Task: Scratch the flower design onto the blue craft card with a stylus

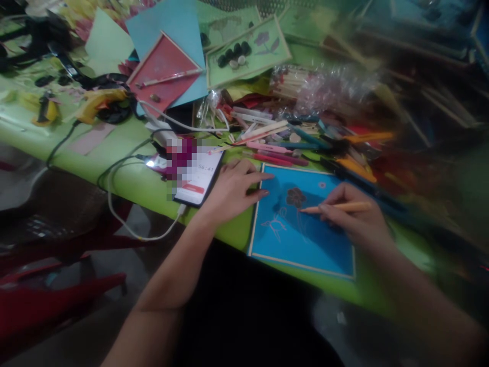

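Note:
A blue board (pixel 324 250) with a thin pale frame lies at the front edge of the green table. It bears a dark flower (pixel 296 197) and faint pink line drawings, one like a small bird (pixel 275 227). My right hand (pixel 353 214) is closed round an orange pencil (pixel 357 206), whose tip touches the board just below the flower. My left hand (pixel 239 186) lies with its fingers spread, fingertips on the board's left edge. Beside that hand, to its left, a phone (pixel 194 176) with a lit screen rests on the table.
Pens and sticks (pixel 275 148) lie heaped behind the board. Further back are a green framed picture (pixel 248 53) with dark stones and a red framed card (pixel 164 76). A white cable (pixel 128 229) loops over the front edge. A yellow tool (pixel 91 104) sits at left.

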The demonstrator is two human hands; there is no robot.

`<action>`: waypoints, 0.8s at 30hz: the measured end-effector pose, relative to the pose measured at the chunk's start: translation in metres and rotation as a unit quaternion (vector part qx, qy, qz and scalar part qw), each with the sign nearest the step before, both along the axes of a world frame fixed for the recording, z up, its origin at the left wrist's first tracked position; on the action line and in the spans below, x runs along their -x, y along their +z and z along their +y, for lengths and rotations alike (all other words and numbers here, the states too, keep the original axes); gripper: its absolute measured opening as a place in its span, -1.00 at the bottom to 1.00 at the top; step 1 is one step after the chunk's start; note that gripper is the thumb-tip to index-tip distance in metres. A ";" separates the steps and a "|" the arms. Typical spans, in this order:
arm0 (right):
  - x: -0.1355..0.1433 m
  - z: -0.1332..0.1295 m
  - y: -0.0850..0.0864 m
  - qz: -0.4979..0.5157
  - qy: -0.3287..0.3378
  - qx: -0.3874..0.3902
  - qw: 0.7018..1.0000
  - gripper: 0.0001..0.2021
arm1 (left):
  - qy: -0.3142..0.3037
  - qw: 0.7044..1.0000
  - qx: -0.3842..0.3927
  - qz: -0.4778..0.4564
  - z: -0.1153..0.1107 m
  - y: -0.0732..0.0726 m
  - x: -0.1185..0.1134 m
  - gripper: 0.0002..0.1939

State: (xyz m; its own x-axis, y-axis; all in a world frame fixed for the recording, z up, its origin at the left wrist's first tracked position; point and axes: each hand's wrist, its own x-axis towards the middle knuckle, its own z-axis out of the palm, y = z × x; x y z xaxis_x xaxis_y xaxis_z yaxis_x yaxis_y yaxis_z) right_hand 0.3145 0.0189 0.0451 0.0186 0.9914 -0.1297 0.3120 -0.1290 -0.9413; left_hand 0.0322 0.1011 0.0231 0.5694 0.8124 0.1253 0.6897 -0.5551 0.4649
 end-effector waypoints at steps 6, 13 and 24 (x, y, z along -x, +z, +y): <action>0.001 0.000 -0.001 0.011 -0.005 0.010 1.000 -0.72 | -0.002 1.000 0.004 -0.004 0.000 -0.001 0.001 -0.60; 0.000 0.001 -0.003 0.024 0.008 0.007 1.000 -0.72 | -0.007 1.000 0.002 -0.006 0.001 -0.002 0.002 -0.61; -0.001 -0.001 -0.003 0.028 0.010 0.033 0.999 -0.69 | -0.002 1.000 0.011 -0.001 0.000 0.002 0.000 -0.60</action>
State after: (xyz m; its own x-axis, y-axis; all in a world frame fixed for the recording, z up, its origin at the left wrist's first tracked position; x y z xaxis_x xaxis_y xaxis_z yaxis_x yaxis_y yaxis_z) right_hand 0.3158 0.0177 0.0424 -0.0109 0.9808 -0.1945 0.2618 -0.1849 -0.9472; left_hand 0.0319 0.1007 0.0248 0.5723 0.8127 0.1097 0.6863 -0.5478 0.4784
